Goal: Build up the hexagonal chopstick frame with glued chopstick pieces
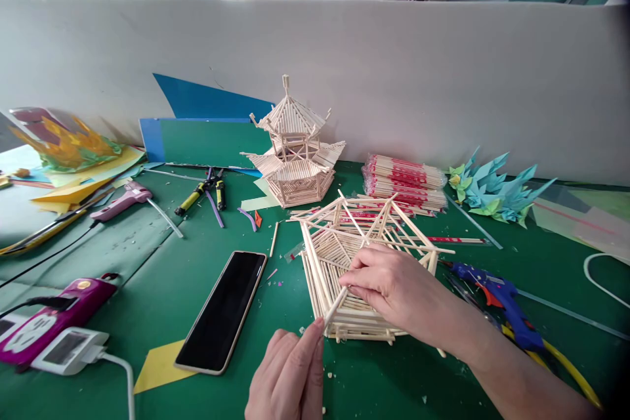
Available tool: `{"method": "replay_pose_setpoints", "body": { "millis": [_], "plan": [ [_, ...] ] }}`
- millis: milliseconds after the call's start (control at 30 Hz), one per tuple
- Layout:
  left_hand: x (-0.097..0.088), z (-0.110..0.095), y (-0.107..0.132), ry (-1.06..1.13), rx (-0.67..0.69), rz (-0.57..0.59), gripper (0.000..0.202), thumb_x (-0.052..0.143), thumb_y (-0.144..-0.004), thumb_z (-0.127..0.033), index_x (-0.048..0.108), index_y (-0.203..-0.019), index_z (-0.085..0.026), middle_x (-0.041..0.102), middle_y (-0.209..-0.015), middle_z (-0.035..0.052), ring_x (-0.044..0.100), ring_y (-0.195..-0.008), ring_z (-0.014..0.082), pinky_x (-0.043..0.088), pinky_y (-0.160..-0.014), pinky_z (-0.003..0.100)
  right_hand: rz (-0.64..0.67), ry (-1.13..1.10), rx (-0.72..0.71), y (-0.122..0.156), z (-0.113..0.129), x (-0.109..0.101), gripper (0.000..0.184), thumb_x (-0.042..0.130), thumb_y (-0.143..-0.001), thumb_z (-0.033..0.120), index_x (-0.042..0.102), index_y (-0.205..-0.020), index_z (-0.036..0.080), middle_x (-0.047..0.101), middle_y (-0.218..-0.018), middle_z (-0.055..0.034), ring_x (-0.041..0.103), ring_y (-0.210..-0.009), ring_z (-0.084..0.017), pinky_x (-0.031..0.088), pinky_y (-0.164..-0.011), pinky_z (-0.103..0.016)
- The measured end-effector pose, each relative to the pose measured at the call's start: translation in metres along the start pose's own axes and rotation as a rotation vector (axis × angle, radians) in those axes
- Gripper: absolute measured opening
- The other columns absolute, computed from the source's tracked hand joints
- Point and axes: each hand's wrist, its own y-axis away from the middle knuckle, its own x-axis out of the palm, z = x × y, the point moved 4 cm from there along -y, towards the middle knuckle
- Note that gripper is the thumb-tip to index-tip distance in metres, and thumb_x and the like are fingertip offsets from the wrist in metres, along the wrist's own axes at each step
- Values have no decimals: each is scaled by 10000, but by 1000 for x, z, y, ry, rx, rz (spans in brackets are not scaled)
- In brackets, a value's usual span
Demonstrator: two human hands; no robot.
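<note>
Before me on the green table stands a half-open pavilion frame [315,275] built of thin wooden sticks, with slanted sticks rising at its top. A short wooden stick [335,305] lies slantwise over its near left corner. My right hand [394,282] reaches over the frame and pinches the stick's upper end. At the near corner, the thumb and fingers of my left hand [290,371] are closed on its lower end. Whether the stick touches the frame, I cannot tell. Behind the frame a taller stick pagoda [295,151] stands upright with two tiers of roof.
Left of the frame lies a phone [221,312]; farther left are a pink glue gun [123,202], cutters [201,193] and a purple power strip [63,315]. A blue glue gun [506,302] lies right. Bundled sticks [403,182] and blue folded paper [497,187] sit by the grey partition [418,79].
</note>
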Motion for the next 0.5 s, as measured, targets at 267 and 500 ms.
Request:
{"method": "replay_pose_setpoints", "body": {
  "millis": [267,500],
  "plan": [
    [1,0,1,6,-9,-35,206,511,-829,-59,628,-987,-120,572,-645,14,503,-529,98,442,-532,217,22,35,-9,-1,0,0,229,489,-886,149,707,-878,219,630,-794,-24,538,-788,-156,406,-681,-274],
    [2,0,-1,37,-1,-18,231,522,-813,-29,615,-1007,-113,560,-654,16,492,-548,101,437,-534,223,38,80,-15,-2,1,1,222,490,-889,164,702,-847,213,623,-776,-14,531,-764,-152,385,-658,-274]
  ]
}}
